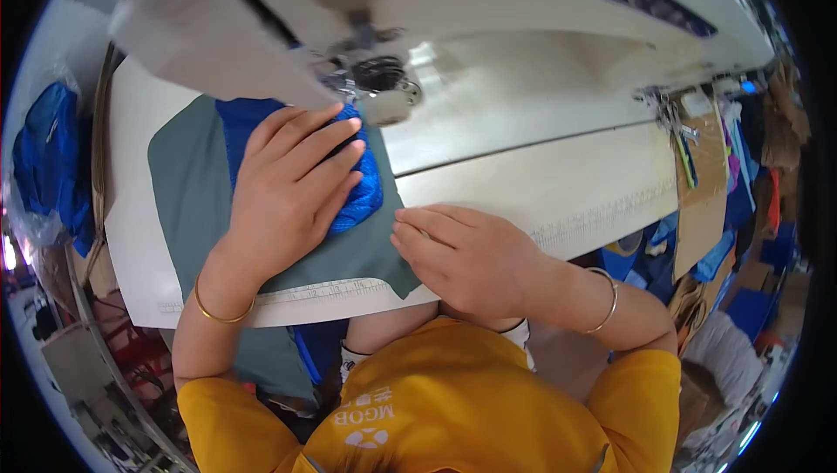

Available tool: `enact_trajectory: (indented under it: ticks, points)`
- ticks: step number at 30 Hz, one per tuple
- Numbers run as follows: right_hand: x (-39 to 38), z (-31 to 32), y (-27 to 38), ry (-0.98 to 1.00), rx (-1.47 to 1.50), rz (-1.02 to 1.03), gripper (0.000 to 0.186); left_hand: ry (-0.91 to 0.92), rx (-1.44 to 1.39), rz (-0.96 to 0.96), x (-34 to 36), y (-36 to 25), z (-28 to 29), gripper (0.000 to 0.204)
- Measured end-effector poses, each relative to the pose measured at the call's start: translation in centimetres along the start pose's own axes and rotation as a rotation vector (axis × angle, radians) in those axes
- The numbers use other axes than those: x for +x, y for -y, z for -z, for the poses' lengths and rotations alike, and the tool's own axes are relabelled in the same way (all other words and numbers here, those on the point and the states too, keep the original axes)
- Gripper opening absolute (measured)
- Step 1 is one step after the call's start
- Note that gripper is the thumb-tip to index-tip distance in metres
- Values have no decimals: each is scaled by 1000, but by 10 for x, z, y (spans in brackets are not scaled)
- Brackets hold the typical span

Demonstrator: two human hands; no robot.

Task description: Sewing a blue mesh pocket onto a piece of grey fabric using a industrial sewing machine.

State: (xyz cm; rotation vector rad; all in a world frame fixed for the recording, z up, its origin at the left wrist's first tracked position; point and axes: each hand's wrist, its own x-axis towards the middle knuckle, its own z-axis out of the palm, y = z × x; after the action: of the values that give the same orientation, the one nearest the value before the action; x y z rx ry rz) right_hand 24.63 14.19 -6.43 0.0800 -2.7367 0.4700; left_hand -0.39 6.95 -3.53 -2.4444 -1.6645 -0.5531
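Observation:
A grey-green fabric piece [187,168] lies on the white sewing table, with a shiny blue fabric patch [359,198] on top of it. The patch reaches up to the needle and presser foot area [349,89] of a white sewing machine [506,2]. My left hand [296,168] rests flat on the blue patch, fingers stretched toward the needle. At the right edge of the grey-green fabric, my right hand [462,255] is closed, its thumb and fingertips pinched together on the fabric's edge.
A ruler strip [336,290] runs along the table's front edge. Cardboard [704,203] and small tools hang at the table's right end, beside piled coloured cloth. On the left, a blue bundle in clear plastic [48,155] stands next to the table.

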Motion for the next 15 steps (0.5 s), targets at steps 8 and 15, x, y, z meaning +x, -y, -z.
enact_trajectory:
  ticks: [8,15]
  points:
    - [-7,-10,2,27,25,-35,36,33,108,-112,-8,-24,12,28]
    - [-8,-15,4,-93,92,-57,38,85,215,-145,-19,-33,14,27]
